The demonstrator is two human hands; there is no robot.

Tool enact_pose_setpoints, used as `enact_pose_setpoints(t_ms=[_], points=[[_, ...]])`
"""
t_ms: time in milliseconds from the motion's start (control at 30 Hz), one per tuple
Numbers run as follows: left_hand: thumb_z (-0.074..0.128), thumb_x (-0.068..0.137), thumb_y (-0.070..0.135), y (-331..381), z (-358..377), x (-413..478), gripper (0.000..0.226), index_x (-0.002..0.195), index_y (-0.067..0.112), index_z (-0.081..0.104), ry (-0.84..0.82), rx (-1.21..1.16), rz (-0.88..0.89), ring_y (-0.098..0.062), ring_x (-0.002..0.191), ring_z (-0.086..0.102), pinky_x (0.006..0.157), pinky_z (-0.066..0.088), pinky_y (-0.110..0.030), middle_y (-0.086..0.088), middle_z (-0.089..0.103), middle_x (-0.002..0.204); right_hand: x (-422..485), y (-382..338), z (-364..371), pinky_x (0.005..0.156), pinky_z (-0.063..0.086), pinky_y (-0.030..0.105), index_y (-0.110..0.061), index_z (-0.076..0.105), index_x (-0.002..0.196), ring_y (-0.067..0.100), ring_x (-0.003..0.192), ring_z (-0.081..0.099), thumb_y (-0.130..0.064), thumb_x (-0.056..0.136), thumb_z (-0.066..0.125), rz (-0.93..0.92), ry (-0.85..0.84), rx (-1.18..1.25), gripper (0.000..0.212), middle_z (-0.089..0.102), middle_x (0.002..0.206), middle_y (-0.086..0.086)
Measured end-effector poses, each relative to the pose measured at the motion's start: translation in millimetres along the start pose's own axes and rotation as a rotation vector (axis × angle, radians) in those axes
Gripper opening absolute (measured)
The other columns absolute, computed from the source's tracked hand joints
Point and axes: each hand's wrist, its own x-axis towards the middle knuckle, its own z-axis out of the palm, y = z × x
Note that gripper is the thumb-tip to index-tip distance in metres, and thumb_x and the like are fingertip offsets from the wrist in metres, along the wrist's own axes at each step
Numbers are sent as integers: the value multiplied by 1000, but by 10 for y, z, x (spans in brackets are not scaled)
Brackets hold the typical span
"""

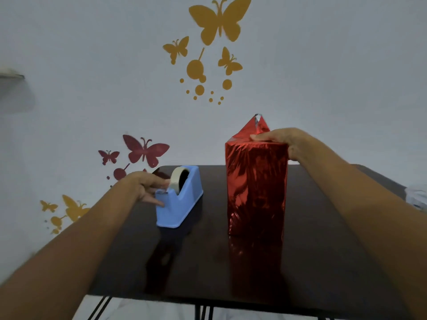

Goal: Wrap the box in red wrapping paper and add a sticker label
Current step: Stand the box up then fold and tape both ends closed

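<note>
A tall box [256, 190] wrapped in shiny red foil paper stands upright on the dark table [323, 250]. A triangular flap of paper [257, 128] sticks up at its top. My right hand [279, 140] lies over the box's top, fingers flat on the folded paper and thumb down the right side. My left hand [147, 185] is at the blue tape dispenser [179, 199], fingertips pinching the tape end at the cutter, with one finger against the dispenser's side. A roll of pale tape [179, 179] sits in the dispenser. No sticker label is in view.
The dispenser stands left of the box with a gap between them. The table's front edge [208, 301] runs near the bottom of the view, thin black legs below it. A white wall with butterfly decals [219, 21] stands behind. Something white [416, 197] lies at the far right.
</note>
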Motion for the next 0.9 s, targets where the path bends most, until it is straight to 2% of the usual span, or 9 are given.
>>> enact_pose_setpoints(t_ms=[67, 200, 267, 333, 467, 567, 667, 833, 900], points=[[67, 84, 7, -81, -26, -77, 28, 108, -3, 59, -43, -65, 1, -32, 111, 55, 53, 53, -56, -17, 56, 125, 9, 16, 30, 34, 49, 26, -2, 58, 77, 13, 35, 60, -6, 82, 68, 2, -10, 8, 12, 62, 45, 6], [70, 82, 7, -169, -23, -139, 41, 120, -3, 55, -54, -149, 47, -33, 106, 54, 54, 50, -58, -17, 55, 121, -24, 9, 26, 32, 47, 24, -3, 57, 76, 12, 34, 58, -9, 82, 68, 7, 1, -15, 14, 61, 43, 5], [71, 81, 8, -200, -38, -135, 37, 114, -2, 59, -54, -196, 66, -32, 105, 56, 54, 52, -57, -16, 58, 119, -24, 7, 25, 32, 48, 25, -3, 58, 78, 13, 35, 59, -11, 80, 71, 17, 13, -26, 15, 61, 44, 5], [71, 82, 11, -215, -44, -132, 21, 98, 0, 63, -67, -241, 84, -32, 102, 59, 54, 51, -60, -15, 62, 110, -20, 8, 23, 34, 50, 26, -3, 59, 82, 14, 36, 61, -13, 76, 74, 14, 37, -39, 19, 63, 45, 5], [68, 84, 19, -160, -35, -164, 14, 87, 6, 64, -86, -192, 86, -35, 113, 55, 64, 51, -61, -11, 59, 113, -19, 10, 22, 40, 54, 30, -3, 59, 81, 14, 37, 61, -13, 75, 76, -1, 61, -36, 20, 63, 46, 4], [67, 85, 19, -146, -63, -134, 11, 87, 8, 65, -86, -254, 88, -36, 125, 47, 81, 48, -65, -4, 64, 97, -15, 13, 28, 38, 53, 28, -4, 60, 84, 13, 37, 61, -14, 74, 77, -3, 76, -43, 22, 63, 45, 3], [68, 85, 15, -177, -77, -116, 8, 87, 8, 65, -65, -288, 78, -30, 122, 50, 88, 44, -65, -2, 66, 91, -11, 18, 35, 36, 51, 26, -4, 60, 88, 14, 37, 61, -15, 71, 79, -8, 101, -50, 27, 63, 46, 3], [68, 83, 11, -252, -107, -109, 5, 88, 8, 65, -78, -277, 82, -21, 107, 58, 74, 51, -63, -1, 72, 67, -42, 23, 44, 35, 50, 25, -4, 61, 90, 14, 38, 62, -14, 72, 79, -23, 110, -38, 28, 64, 46, 4], [69, 81, 11, -281, -144, -103, 10, 90, 8, 65, -108, -270, 87, -20, 104, 59, 65, 53, -61, -1, 72, 68, -55, 28, 48, 35, 49, 25, -3, 61, 90, 14, 38, 62, -13, 73, 78, -28, 111, -28, 26, 63, 46, 4]])
